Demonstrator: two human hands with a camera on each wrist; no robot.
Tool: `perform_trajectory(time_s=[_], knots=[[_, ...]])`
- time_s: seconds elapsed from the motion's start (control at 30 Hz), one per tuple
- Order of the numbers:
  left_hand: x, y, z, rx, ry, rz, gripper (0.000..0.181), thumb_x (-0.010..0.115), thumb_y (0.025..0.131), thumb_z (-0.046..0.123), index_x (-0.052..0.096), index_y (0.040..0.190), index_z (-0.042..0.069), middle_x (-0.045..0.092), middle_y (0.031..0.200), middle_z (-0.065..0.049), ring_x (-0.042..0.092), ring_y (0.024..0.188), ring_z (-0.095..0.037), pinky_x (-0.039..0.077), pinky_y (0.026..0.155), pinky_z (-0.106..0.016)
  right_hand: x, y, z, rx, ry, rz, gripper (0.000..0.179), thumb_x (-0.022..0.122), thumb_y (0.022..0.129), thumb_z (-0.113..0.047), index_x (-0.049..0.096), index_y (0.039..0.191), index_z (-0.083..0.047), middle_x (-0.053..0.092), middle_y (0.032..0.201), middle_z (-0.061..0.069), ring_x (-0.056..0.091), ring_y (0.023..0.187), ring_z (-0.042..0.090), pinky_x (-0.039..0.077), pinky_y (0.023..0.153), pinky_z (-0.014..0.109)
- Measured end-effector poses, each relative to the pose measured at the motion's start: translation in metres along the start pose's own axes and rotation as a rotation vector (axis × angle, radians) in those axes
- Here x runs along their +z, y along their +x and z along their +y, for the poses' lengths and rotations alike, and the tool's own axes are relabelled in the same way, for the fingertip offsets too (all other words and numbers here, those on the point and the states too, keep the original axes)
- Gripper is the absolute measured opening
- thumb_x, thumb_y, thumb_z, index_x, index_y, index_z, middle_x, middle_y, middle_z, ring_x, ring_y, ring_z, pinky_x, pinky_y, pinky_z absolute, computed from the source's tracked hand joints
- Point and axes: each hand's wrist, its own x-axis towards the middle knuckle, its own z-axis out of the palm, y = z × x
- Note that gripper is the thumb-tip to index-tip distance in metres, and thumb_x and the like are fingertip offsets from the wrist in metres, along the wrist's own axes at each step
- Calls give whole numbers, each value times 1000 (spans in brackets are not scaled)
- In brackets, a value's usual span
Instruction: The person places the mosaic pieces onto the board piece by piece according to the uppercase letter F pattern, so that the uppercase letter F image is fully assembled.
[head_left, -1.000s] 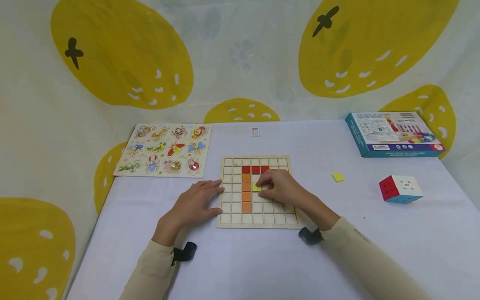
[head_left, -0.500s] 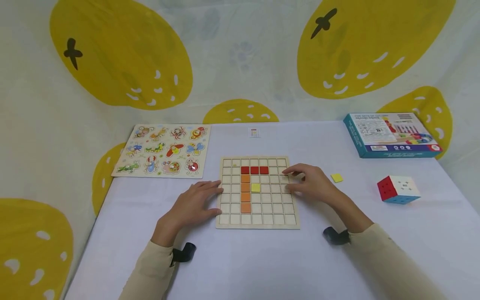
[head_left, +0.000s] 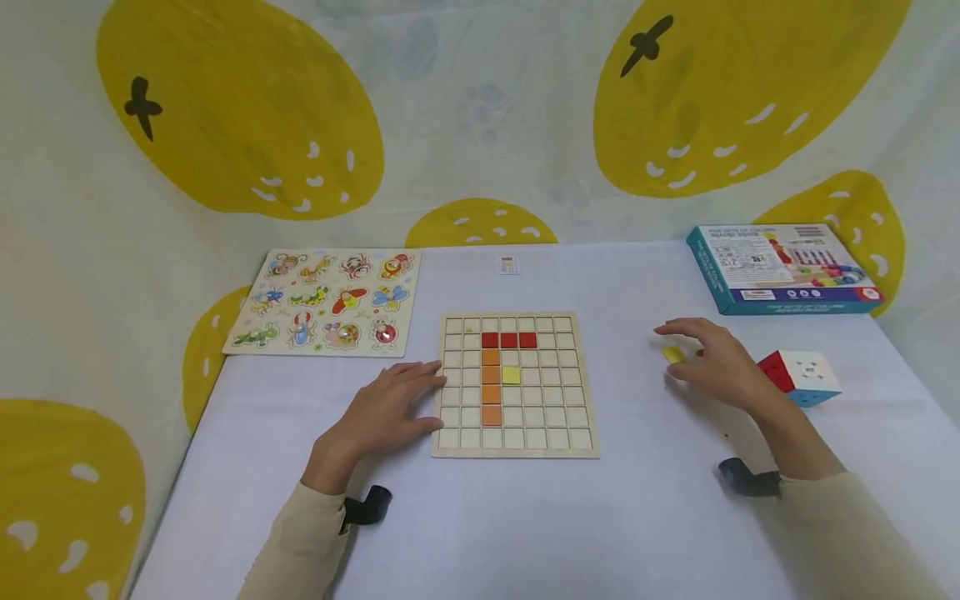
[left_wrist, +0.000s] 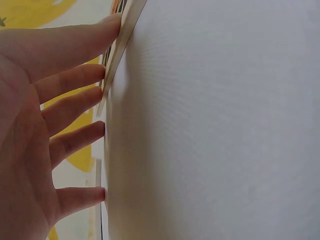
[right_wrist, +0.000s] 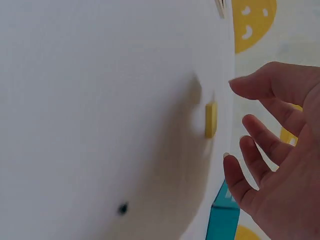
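A wooden grid board (head_left: pixel 517 453) lies in the middle of the table. My left hand (head_left: pixel 386 407) rests beside it, thumb and fingertips touching its left edge (left_wrist: pixel 129 25). Several orange tiles (head_left: pixel 491 376) run down one column, below a short row of red tiles (head_left: pixel 509 340). One yellow tile (head_left: pixel 511 376) sits on the board, just right of the orange column. Off to the right, my right hand (head_left: pixel 712 367) hovers over a loose yellow tile (head_left: pixel 672 355), thumb and fingers spread apart. In the right wrist view a gap shows between the fingers and that tile (right_wrist: pixel 211 120).
A Rubik's cube (head_left: pixel 806 379) stands right of my right hand, partly hidden by it. Behind it lies a flat teal box (head_left: pixel 787 271). An insect puzzle board (head_left: pixel 322 302) is at the back left. A small printed card (head_left: pixel 507 265) lies at the back.
My right hand has let go of the yellow tile on the board and moved right, to above the loose yellow tile. My left hand has stayed at the board's edge.
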Motion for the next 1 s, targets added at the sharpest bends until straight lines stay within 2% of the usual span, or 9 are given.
perform_trajectory(time_s=[0.2, 0.5, 0.87, 1.0], knots=[[0, 0, -1, 2, 2, 1, 65, 80, 85, 43, 61, 143, 22, 46, 162, 4, 45, 147, -29, 48, 110, -58, -2, -4, 16, 54, -3, -48, 65, 69, 92, -12, 45, 152, -12, 31, 161, 30, 29, 145, 55, 43, 107, 71], [1, 1, 1, -8, -5, -8, 66, 80, 85, 44, 60, 144, 22, 45, 162, 5, 44, 148, -28, 48, 111, -58, 1, -1, 31, -33, 20, -19, 53, 64, 97, -7, 49, 148, -9, 44, 154, 27, 36, 142, 50, 42, 109, 71], [-1, 1, 0, -7, 2, -8, 65, 80, 85, 45, 61, 143, 22, 46, 162, 3, 45, 148, -29, 47, 112, -58, 3, 4, 31, 6, 23, 6, 47, 65, 99, -12, 54, 144, -10, 52, 148, 24, 42, 140, 46, 45, 111, 65], [-1, 1, 1, -13, 1, -16, 66, 80, 85, 44, 60, 143, 22, 46, 162, 3, 44, 148, -29, 47, 113, -57, 3, 4, 31, 18, 19, 2, 45, 64, 100, -17, 54, 143, -9, 55, 146, 23, 46, 136, 44, 52, 108, 52]])
